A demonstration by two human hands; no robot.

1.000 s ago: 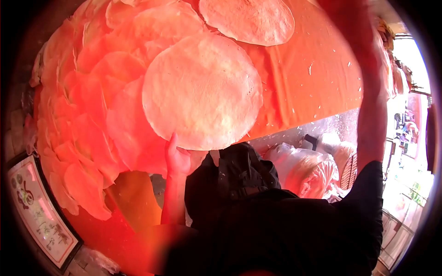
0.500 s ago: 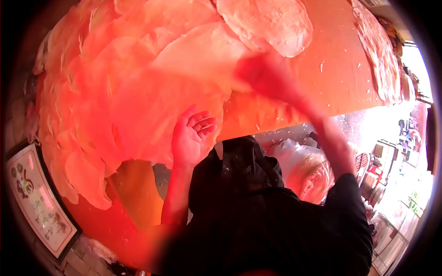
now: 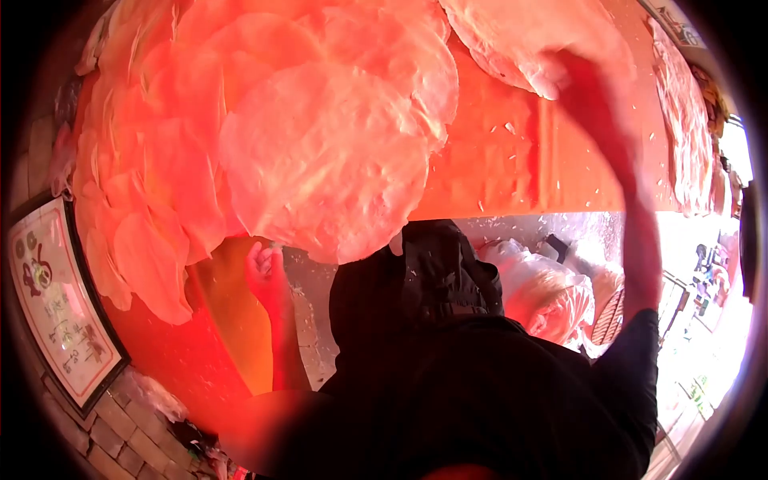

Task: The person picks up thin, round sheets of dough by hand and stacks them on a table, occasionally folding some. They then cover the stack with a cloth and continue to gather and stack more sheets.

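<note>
Apparently setting blurred fingers of the right hand point(image 3: 582, 86) at the upper sheet point(image 3: 516, 36), cannot tell whether pinching; left hand point(image 3: 262, 268) loosely curled, nothing visible inside, just below overlapping sheets point(image 3: 328, 152) on the orange surface point(image 3: 480, 168). Probably handling that upper sheet; calling for a light rim hold.

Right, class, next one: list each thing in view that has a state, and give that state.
Left hand: fingers curled, hold unclear
Right hand: at the far flatbread's edge, blurred, grip unclear
Far flatbread: partly blurred
Front flatbread: wrinkled, lying on the pile
Flatbread pile: spread out, overlapping
Orange cloth: creased, dotted with pale flakes
Plastic bag: filled, bulging
Framed picture: tilted in this view
</note>
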